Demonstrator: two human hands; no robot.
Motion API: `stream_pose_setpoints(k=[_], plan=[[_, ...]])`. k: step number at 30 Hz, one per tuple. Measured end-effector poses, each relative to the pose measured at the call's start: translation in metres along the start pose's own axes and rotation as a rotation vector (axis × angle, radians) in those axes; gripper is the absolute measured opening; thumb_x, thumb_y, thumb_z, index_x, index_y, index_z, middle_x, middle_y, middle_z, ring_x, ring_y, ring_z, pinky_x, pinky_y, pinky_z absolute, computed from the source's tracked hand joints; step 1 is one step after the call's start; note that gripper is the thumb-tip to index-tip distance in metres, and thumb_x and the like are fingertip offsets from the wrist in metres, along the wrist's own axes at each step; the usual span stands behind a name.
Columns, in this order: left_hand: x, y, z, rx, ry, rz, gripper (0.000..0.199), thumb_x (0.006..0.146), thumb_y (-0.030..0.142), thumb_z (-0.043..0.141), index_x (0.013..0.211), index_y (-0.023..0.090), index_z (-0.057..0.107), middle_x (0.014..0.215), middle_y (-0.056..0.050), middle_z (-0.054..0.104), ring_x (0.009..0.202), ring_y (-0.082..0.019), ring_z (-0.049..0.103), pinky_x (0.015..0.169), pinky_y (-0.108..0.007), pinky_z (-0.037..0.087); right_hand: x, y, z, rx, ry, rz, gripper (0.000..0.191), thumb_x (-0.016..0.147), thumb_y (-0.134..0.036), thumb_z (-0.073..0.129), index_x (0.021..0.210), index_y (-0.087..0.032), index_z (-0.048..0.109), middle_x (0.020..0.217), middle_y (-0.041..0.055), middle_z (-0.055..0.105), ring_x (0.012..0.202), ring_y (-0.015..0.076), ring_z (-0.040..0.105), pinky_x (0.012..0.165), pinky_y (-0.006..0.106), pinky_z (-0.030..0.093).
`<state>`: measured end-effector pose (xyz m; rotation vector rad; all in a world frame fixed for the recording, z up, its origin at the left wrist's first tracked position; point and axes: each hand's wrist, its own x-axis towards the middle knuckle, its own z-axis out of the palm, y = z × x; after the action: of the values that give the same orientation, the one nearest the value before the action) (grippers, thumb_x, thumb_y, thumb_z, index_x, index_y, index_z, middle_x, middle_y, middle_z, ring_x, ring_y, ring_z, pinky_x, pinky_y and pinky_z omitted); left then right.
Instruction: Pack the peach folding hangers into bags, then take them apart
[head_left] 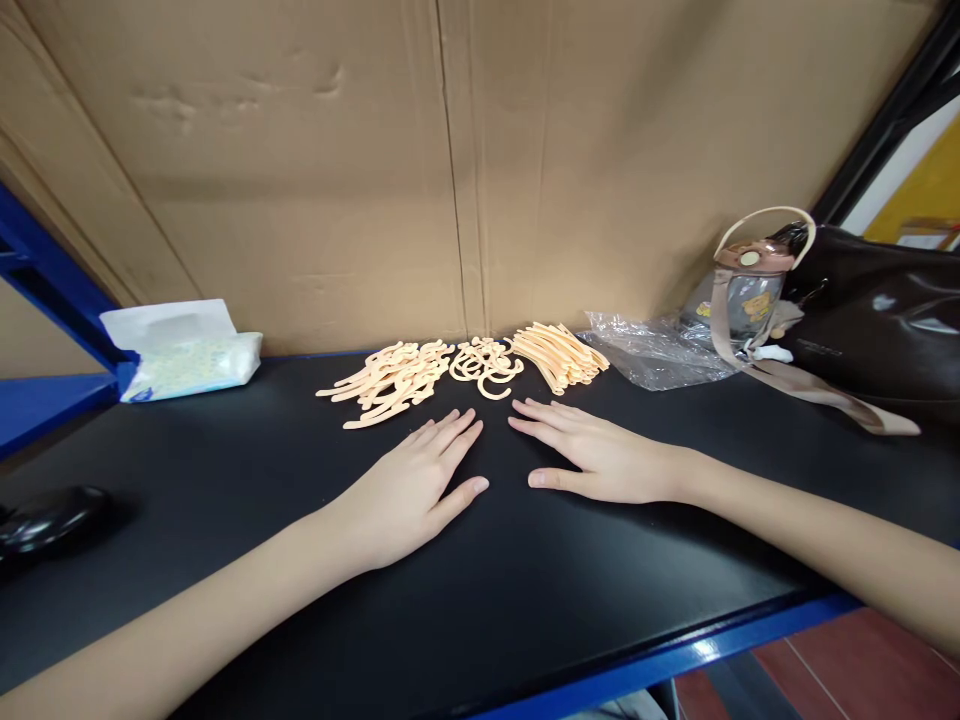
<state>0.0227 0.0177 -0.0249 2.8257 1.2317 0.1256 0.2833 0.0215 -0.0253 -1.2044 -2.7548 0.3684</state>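
Note:
My left hand lies flat on the black tabletop, palm down, fingers outstretched and nothing held. Opposite it, my right hand rests the same way, thumb apart from the fingers. Just beyond the fingertips are three piles of peach-coloured plastic pieces. On the left is a heap of long wavy pieces, nearest my left hand. Small curved hook-shaped pieces make up the middle pile. To the right, nearest my right hand, lies a stack of straight, slightly bent strips. Neither hand visibly touches a pile.
A pack of wipes stands at the back left, and a black computer mouse at the left edge. A clear plastic bag, a strapped water bottle and a dark handbag occupy the right. Cardboard walls the back.

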Motion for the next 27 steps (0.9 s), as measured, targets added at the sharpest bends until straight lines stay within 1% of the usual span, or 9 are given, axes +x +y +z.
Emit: stream_pose_setpoints(k=[5, 10, 17, 23, 27], plan=[[0.0005, 0.0003, 0.0002, 0.012, -0.021, -0.014, 0.065, 0.098, 0.053, 0.028, 0.149, 0.011, 0.03, 0.156, -0.011, 0.025, 0.144, -0.029, 0.023, 0.116, -0.049, 0.026, -0.0008, -0.0005, -0.0016, -0.022, 0.007, -0.008, 0.081, 0.09, -0.069, 0.03, 0.149, -0.013, 0.03, 0.158, 0.0131, 0.017, 0.146, 0.0273, 0.016, 0.119, 0.046, 0.017], [0.001, -0.0003, 0.0006, -0.005, 0.002, -0.001, 0.062, 0.098, 0.053, 0.03, 0.148, 0.017, 0.034, 0.156, -0.01, 0.027, 0.143, -0.029, 0.024, 0.115, -0.049, 0.027, -0.0013, -0.001, -0.0021, -0.019, 0.032, -0.023, 0.078, 0.091, -0.067, 0.032, 0.148, -0.013, 0.034, 0.157, 0.0145, 0.021, 0.145, 0.0286, 0.019, 0.118, 0.048, 0.02], [0.0005, 0.0003, -0.0003, 0.004, -0.017, -0.002, 0.063, 0.098, 0.053, 0.027, 0.148, 0.016, 0.032, 0.156, -0.011, 0.025, 0.143, -0.03, 0.024, 0.114, -0.052, 0.027, -0.002, -0.0007, -0.0012, 0.02, 0.058, -0.033, 0.076, 0.091, -0.065, 0.036, 0.147, -0.014, 0.037, 0.156, 0.0149, 0.023, 0.145, 0.0302, 0.021, 0.117, 0.05, 0.021], [-0.0002, 0.0007, -0.0009, 0.024, -0.038, -0.011, 0.064, 0.099, 0.053, 0.026, 0.149, 0.015, 0.029, 0.157, -0.011, 0.023, 0.144, -0.029, 0.023, 0.115, -0.051, 0.026, -0.002, -0.0009, -0.0014, -0.007, 0.046, -0.026, 0.077, 0.091, -0.065, 0.035, 0.147, -0.012, 0.036, 0.156, 0.0153, 0.022, 0.145, 0.0296, 0.02, 0.118, 0.047, 0.02], [-0.0008, 0.0008, -0.0007, 0.0, -0.023, -0.006, 0.063, 0.098, 0.053, 0.028, 0.149, 0.016, 0.031, 0.156, -0.011, 0.025, 0.143, -0.03, 0.024, 0.115, -0.051, 0.027, -0.002, -0.0013, -0.0017, -0.019, 0.039, -0.026, 0.076, 0.092, -0.065, 0.033, 0.147, -0.013, 0.035, 0.157, 0.015, 0.022, 0.145, 0.029, 0.019, 0.118, 0.047, 0.019]])
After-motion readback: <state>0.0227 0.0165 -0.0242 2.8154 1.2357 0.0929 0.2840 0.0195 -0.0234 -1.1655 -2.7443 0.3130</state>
